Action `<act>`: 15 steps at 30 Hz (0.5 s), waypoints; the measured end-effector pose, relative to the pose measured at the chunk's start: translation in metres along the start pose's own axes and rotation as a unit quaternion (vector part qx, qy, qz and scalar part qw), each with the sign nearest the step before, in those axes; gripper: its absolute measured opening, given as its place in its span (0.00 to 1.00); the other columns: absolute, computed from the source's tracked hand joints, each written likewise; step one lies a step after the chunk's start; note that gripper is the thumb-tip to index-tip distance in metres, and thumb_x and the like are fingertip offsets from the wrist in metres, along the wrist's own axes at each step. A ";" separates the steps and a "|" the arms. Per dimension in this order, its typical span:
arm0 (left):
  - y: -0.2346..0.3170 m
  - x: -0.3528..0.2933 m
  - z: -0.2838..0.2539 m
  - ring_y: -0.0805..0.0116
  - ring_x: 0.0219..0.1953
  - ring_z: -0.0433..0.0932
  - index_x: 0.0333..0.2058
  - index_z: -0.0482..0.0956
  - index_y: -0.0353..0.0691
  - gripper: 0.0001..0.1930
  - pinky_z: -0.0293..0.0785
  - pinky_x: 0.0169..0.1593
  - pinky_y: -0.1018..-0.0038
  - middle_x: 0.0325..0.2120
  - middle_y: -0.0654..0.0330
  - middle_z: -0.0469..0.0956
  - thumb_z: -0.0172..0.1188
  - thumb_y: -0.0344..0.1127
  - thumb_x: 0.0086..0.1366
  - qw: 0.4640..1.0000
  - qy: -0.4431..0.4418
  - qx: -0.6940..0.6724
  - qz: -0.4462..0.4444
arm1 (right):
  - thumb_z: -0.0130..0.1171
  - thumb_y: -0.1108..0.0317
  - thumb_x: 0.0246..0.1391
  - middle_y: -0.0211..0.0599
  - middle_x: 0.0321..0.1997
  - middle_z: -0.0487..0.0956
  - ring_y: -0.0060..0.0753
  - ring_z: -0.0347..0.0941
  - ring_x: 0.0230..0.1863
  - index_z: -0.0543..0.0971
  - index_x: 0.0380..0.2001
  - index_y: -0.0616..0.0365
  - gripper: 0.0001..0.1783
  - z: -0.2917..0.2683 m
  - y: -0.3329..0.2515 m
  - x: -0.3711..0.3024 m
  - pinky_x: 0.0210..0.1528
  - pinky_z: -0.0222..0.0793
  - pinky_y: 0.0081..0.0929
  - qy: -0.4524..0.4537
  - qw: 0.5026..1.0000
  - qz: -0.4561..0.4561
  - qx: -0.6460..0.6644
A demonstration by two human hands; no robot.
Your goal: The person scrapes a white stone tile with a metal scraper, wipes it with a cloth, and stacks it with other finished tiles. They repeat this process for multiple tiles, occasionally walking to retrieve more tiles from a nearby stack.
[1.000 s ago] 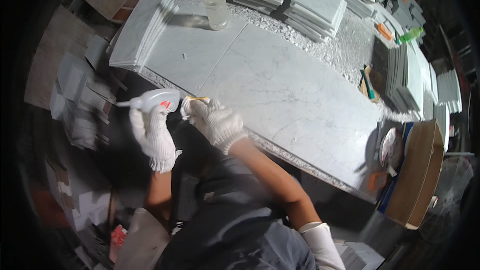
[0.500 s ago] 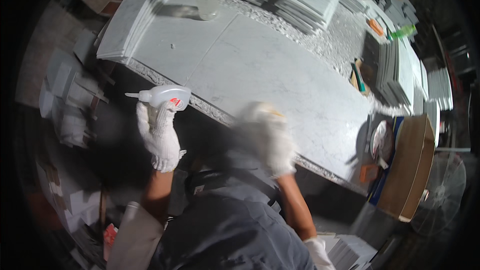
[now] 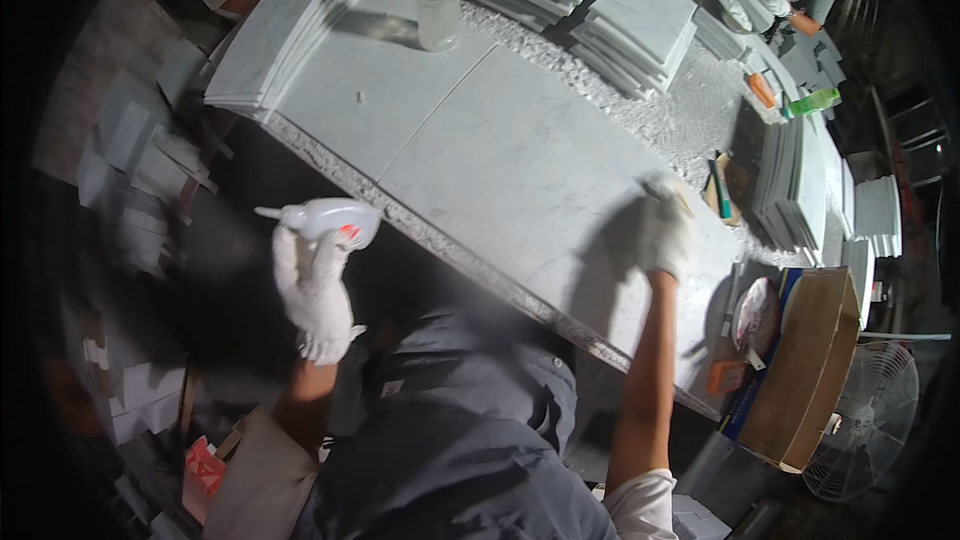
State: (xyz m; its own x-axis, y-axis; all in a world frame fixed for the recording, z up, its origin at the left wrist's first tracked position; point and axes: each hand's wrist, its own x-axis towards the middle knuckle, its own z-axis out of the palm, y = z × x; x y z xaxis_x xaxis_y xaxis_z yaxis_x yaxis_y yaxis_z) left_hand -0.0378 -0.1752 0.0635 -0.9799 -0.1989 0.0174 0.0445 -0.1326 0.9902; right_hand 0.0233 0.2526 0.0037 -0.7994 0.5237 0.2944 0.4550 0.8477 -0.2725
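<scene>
At 9 o'clock, a gloved left hand (image 3: 318,290) is grasping a white squeeze bottle (image 3: 336,214), its fill unclear. From 11 to 3, two slabs (image 3: 530,165) are already lying edge to edge, work apparently under way, how much remains uncertain. At 12, a clear bottle (image 3: 438,16) is holding pale liquid. At 3, a blurred right hand (image 3: 665,232) is hovering over or touching the slabs, its grip impossible to tell.
</scene>
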 end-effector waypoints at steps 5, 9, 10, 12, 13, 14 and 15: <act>0.024 -0.003 0.017 0.51 0.60 0.73 0.69 0.58 0.32 0.34 0.66 0.68 0.53 0.62 0.48 0.70 0.62 0.31 0.68 0.987 -0.099 -0.058 0.113 | 0.57 0.56 0.63 0.39 0.32 0.82 0.41 0.83 0.31 0.79 0.47 0.52 0.15 0.048 -0.260 -0.046 0.28 0.78 0.40 -0.195 0.952 -0.181 0.149; 0.034 0.012 -0.002 0.41 0.57 0.75 0.68 0.59 0.31 0.32 0.70 0.65 0.45 0.62 0.41 0.68 0.60 0.33 0.70 0.967 -0.122 -0.079 0.210 | 0.58 0.50 0.64 0.44 0.49 0.81 0.48 0.82 0.44 0.75 0.61 0.34 0.23 0.040 -0.281 -0.072 0.42 0.80 0.46 -0.272 0.898 -0.261 0.225; 0.032 0.012 -0.009 0.41 0.57 0.75 0.68 0.58 0.30 0.31 0.70 0.64 0.45 0.62 0.41 0.68 0.59 0.32 0.71 0.968 -0.100 -0.094 0.210 | 0.58 0.51 0.64 0.45 0.50 0.80 0.49 0.82 0.44 0.75 0.61 0.36 0.23 0.038 -0.252 -0.064 0.43 0.80 0.46 -0.256 0.915 -0.222 0.220; 0.027 0.011 -0.023 0.54 0.59 0.74 0.71 0.58 0.32 0.33 0.67 0.66 0.58 0.61 0.46 0.69 0.58 0.29 0.71 0.992 0.029 -0.047 0.116 | 0.57 0.51 0.65 0.44 0.48 0.81 0.48 0.83 0.41 0.76 0.59 0.38 0.21 0.044 -0.186 -0.020 0.40 0.80 0.46 -0.174 0.956 -0.128 0.197; 0.022 0.012 -0.025 0.56 0.59 0.74 0.71 0.57 0.33 0.33 0.66 0.67 0.59 0.61 0.46 0.70 0.59 0.29 0.70 0.994 0.021 -0.059 0.094 | 0.56 0.50 0.66 0.44 0.46 0.82 0.48 0.83 0.40 0.78 0.57 0.39 0.20 0.041 -0.144 0.006 0.39 0.79 0.46 -0.129 0.960 -0.060 0.242; 0.018 0.013 -0.027 0.58 0.59 0.73 0.71 0.57 0.33 0.34 0.65 0.67 0.61 0.60 0.47 0.71 0.59 0.29 0.70 0.996 0.039 -0.041 0.073 | 0.54 0.50 0.67 0.45 0.45 0.83 0.47 0.83 0.39 0.79 0.56 0.40 0.19 0.037 -0.106 0.030 0.38 0.79 0.46 -0.075 0.972 -0.012 0.224; 0.015 0.014 -0.028 0.58 0.59 0.74 0.71 0.57 0.33 0.34 0.65 0.67 0.61 0.60 0.46 0.71 0.59 0.29 0.69 0.996 0.022 -0.047 0.077 | 0.53 0.49 0.68 0.45 0.44 0.84 0.47 0.84 0.38 0.80 0.55 0.41 0.19 0.030 -0.070 0.052 0.37 0.78 0.45 -0.034 0.965 0.039 0.258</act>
State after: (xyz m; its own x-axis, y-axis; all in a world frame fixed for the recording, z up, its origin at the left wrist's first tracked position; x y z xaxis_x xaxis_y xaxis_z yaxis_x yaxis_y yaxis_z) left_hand -0.0457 -0.2069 0.0743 -0.9507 -0.2656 0.1602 0.2137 -0.1866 0.9589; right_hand -0.0617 0.2182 0.0105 -0.8025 0.5628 0.1981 0.2730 0.6416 -0.7168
